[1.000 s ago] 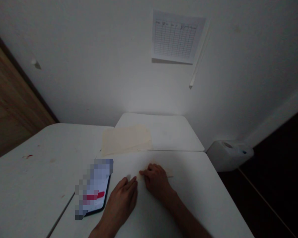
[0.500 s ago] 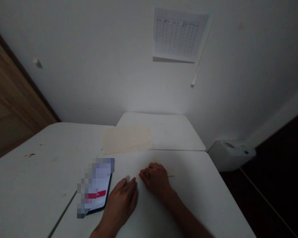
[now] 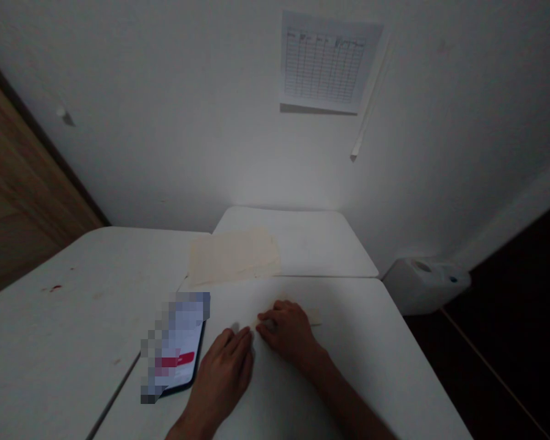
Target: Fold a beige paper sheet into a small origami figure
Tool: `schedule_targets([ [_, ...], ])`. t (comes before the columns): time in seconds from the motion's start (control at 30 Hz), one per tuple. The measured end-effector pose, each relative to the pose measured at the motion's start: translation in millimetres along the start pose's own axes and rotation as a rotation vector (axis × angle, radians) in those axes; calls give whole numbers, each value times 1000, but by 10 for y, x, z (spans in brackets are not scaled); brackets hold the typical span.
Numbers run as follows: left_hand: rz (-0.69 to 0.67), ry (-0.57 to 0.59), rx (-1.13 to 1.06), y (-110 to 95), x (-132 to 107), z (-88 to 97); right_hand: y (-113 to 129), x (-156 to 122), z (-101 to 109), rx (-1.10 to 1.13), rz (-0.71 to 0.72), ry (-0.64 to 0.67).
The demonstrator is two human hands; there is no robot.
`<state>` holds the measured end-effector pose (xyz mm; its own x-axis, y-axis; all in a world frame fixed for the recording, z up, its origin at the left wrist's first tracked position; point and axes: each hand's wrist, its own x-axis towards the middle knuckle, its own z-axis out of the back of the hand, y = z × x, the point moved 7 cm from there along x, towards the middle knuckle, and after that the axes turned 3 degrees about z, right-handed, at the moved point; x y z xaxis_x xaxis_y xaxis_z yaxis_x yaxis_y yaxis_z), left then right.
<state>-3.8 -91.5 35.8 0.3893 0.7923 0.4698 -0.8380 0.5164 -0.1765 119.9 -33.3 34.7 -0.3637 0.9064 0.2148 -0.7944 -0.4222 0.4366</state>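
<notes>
Head view: pale cream paper strip [image 3: 314, 316] under the loosely curled right hand [image 3: 286, 332], open left hand [image 3: 220, 373] just beside

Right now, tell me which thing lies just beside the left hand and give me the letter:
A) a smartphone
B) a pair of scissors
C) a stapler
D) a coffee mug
A. The smartphone lies flat on the white table right beside the left hand, with its screen mostly pixelated.
</notes>
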Motion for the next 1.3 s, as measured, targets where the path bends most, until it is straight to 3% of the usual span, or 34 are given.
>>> schedule_targets([
  [0.23, -40, 48, -40, -32, 35, 5, 6, 0, 8, 6, -9, 12],
  [0.37, 5, 115, -42, -10, 58, -32, 9, 1, 17, 10, -5, -2],
  [0.8, 82, 11, 138, 67, -19, 14, 11, 3, 41, 56, -1, -6],
  [1.03, 1, -56, 147, 30, -8, 7, -35, -93, 48, 84, 56, -86],
  [1.17, -8, -78, 164, 44, -26, -8, -257, -223, 232, 32, 50, -182],
  [1.3, 8, -117, 187, 61, -54, 5, -630, -420, 481, -57, -96, -276],
])
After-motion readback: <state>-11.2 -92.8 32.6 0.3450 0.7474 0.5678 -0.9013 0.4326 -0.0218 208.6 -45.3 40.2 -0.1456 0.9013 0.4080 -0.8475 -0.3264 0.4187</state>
